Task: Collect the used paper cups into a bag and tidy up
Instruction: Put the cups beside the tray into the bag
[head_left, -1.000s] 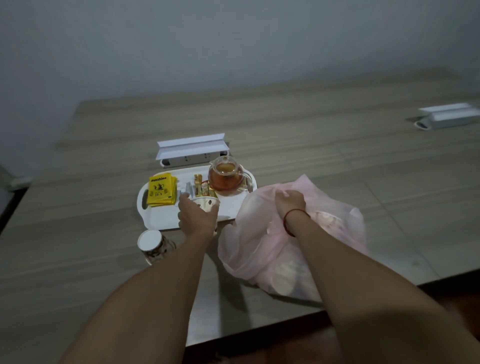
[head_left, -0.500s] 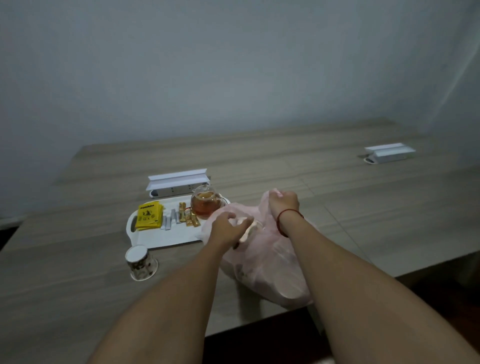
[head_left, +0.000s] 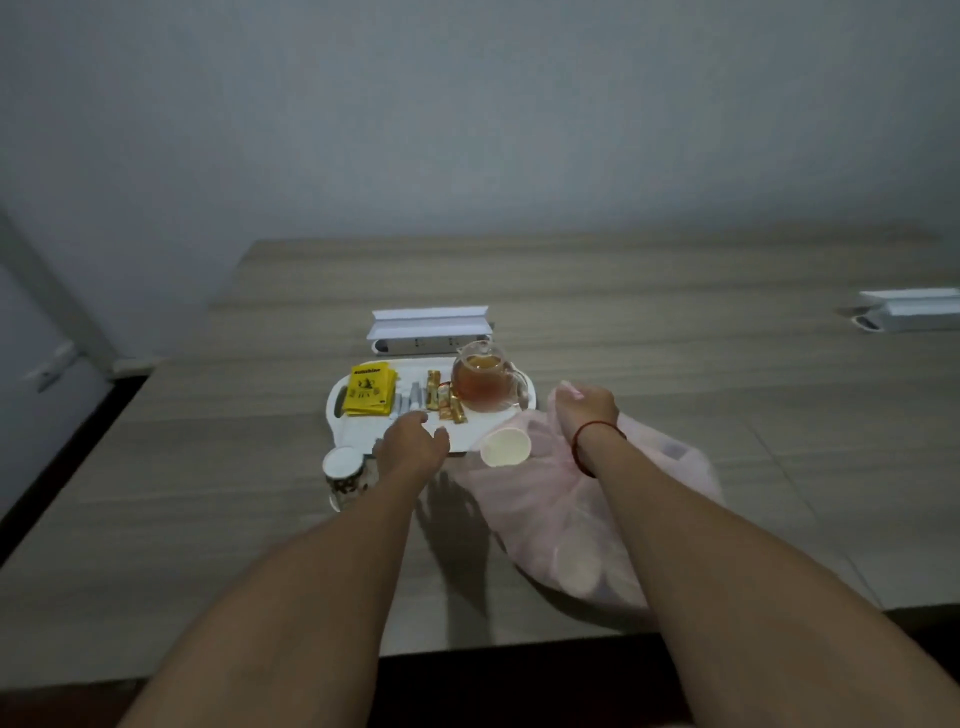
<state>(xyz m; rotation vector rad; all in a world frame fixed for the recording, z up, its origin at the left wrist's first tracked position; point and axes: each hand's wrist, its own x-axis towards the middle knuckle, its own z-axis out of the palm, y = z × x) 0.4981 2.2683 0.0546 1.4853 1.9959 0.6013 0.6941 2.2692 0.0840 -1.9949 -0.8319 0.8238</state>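
A thin pink plastic bag (head_left: 545, 499) lies on the wooden table, with cups showing through it near the front. My right hand (head_left: 584, 410) pinches the bag's upper edge and holds its mouth up. A white paper cup (head_left: 505, 447) lies on its side at the bag's mouth, its opening facing me. My left hand (head_left: 413, 449) hovers over the near edge of the white tray (head_left: 343, 423), fingers spread and holding nothing. Just left of that hand a patterned paper cup (head_left: 344, 475) stands upside down on the table.
The tray carries a yellow tea packet (head_left: 369, 389), several small sachets and a glass teapot (head_left: 483, 384) of amber tea. A white power strip (head_left: 431, 332) lies behind the tray, another white box (head_left: 909, 312) at far right. The table's near edge runs below my forearms.
My left hand carried a cup from the tray to the bag's mouth, let it go there and moved back left towards the upside-down cup. My right hand kept hold of the bag.
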